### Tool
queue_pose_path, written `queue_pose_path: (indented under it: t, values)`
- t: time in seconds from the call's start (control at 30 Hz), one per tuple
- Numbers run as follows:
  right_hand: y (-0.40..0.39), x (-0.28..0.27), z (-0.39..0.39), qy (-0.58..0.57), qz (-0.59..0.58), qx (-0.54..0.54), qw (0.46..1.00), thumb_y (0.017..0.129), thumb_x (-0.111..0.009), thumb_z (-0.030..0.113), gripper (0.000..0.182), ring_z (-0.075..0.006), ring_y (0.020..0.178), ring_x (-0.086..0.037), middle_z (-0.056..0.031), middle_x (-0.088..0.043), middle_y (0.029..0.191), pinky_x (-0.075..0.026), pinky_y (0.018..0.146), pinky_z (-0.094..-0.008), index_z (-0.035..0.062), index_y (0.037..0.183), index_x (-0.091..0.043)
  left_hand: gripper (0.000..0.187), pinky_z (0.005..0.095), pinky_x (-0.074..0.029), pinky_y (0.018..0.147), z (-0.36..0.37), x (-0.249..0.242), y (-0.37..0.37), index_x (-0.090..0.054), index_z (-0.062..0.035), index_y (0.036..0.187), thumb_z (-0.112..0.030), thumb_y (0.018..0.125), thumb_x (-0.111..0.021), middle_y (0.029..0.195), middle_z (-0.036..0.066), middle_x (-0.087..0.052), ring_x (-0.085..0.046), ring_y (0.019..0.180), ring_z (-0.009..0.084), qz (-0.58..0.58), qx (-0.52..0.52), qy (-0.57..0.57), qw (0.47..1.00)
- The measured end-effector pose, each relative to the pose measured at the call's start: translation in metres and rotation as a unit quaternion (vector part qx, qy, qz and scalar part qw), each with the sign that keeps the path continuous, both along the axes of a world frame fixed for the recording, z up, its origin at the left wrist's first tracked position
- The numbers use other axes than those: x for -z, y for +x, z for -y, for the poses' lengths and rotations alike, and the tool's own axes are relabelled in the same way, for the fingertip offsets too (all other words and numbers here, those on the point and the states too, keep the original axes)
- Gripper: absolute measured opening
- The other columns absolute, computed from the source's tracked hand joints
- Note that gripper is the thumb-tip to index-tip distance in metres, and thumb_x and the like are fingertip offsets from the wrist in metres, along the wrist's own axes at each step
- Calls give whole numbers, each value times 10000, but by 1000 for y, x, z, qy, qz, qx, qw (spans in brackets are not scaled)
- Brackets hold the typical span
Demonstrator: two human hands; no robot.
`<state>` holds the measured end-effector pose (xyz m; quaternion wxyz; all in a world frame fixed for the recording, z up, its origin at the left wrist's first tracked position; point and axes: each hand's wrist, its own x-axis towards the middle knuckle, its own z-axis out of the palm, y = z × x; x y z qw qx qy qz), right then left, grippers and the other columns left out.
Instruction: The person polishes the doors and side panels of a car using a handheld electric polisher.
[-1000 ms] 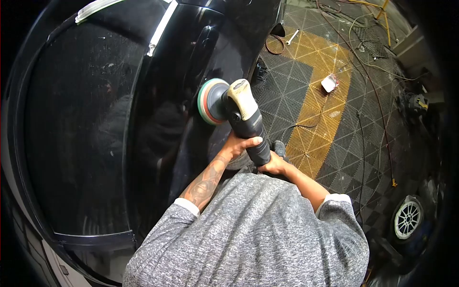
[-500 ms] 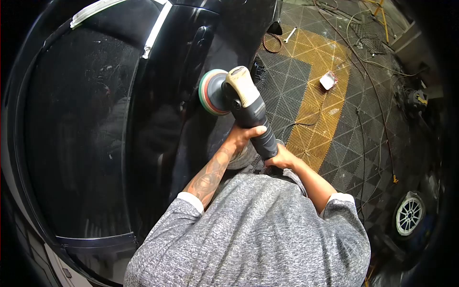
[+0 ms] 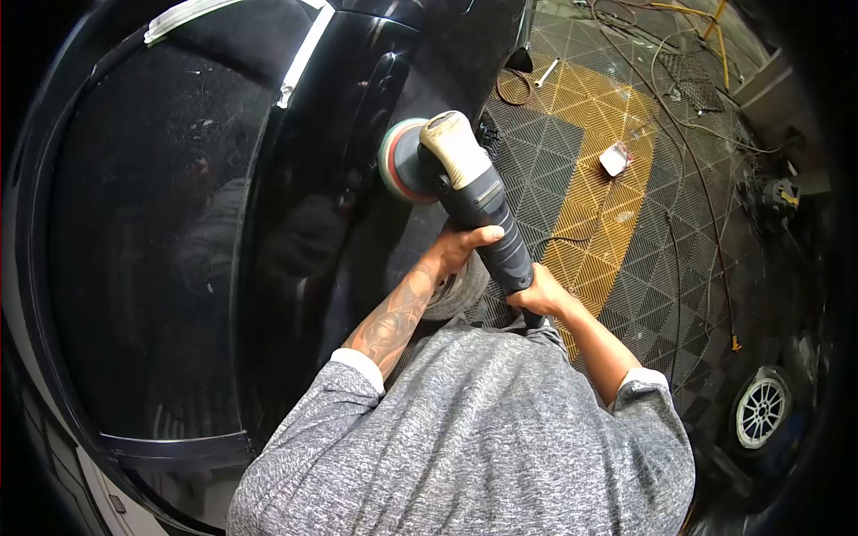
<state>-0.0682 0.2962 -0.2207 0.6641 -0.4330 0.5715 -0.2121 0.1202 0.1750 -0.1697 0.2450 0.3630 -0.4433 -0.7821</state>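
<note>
A car polisher (image 3: 478,192) with a black body and a cream-coloured head cover is gripped in both my hands. My left hand (image 3: 460,247) wraps round the middle of its body, thumb on top. Round the rear end, by the cord side, my right hand (image 3: 539,293) is closed. The round polishing pad (image 3: 405,161), edged in green and orange, faces the glossy black side of a car (image 3: 357,259) and overlaps it in this view. Part of the pad is hidden behind the tool's head.
White masking tape (image 3: 304,58) edges the car's window (image 3: 161,223). On the black and yellow tiled floor lie a wrench (image 3: 546,72), a white container (image 3: 614,159) and hoses (image 3: 706,192). A wheel (image 3: 762,412) is at the lower right, a yellow stand (image 3: 718,36) at the upper right.
The polisher has shifted slightly up and right, its pad now turned more edge-on. My right hand has moved a little right with the rear end. Both hands keep their grip.
</note>
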Motion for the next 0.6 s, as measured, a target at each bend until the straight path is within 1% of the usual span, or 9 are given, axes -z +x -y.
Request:
queue_pose_path:
  t: [0.13,0.2,0.23,0.27,0.33,0.47,0.53,0.6]
  values:
    - [8,6,-1,-25,14,17,999,626,-796,213,404,-224,796,-700,-121,-735,859,-555,775,-382,-31,927,-681,578,395,-528,996,-1,-5,0,-605,-36,1227,-313,775,-834,1105,64,-661,-651,1056,192,37,-7,-30,999]
    - [10,19,-6,-57,28,-12,998,629,-792,221,397,-230,781,-693,-120,-728,844,-553,765,-388,-21,920,-674,593,392,-522,1000,-15,-5,6,-604,-51,1232,-325,765,-844,1105,56,-659,-646,1060,189,49,-36,-31,998]
    - [14,31,-10,-84,37,-21,996,625,-796,231,416,-243,789,-694,-126,-728,850,-553,779,-391,-10,944,-680,659,399,-482,1047,-22,-9,10,-595,-56,1279,-286,742,-899,1187,73,-641,-606,1134,207,45,-43,8,998]
    - [17,44,-17,-85,35,-32,995,620,-802,239,435,-256,797,-694,-130,-729,857,-552,791,-397,-6,961,-683,685,410,-473,1057,-28,-3,16,-581,-64,1301,-289,740,-904,1184,68,-638,-599,1138,210,50,-37,1,998]
    - [17,32,-21,-80,32,-35,996,624,-803,242,431,-244,802,-691,-128,-733,869,-550,790,-396,-8,957,-688,664,406,-475,1052,-43,2,19,-597,-69,1284,-295,741,-904,1181,71,-639,-600,1132,206,42,-69,5,997]
    - [19,42,-18,-65,25,-53,996,632,-801,244,431,-233,806,-688,-124,-735,881,-549,786,-393,-10,962,-690,661,397,-477,1047,-37,7,20,-599,-69,1281,-302,742,-902,1193,73,-634,-596,1136,198,43,-62,17,997]
    - [23,50,-15,-34,78,-36,996,631,-803,245,436,-231,812,-689,-126,-738,890,-550,786,-389,-15,963,-689,689,397,-476,1051,-26,8,20,-583,-69,1299,-305,736,-903,1218,73,-620,-586,1157,198,74,-17,32,997]
    - [23,49,-15,-38,80,-33,995,631,-805,243,445,-222,814,-681,-112,-732,888,-548,792,-381,-10,978,-688,681,396,-490,1031,-29,7,18,-596,-65,1282,-298,725,-910,1193,66,-635,-603,1129,200,67,-27,28,997]
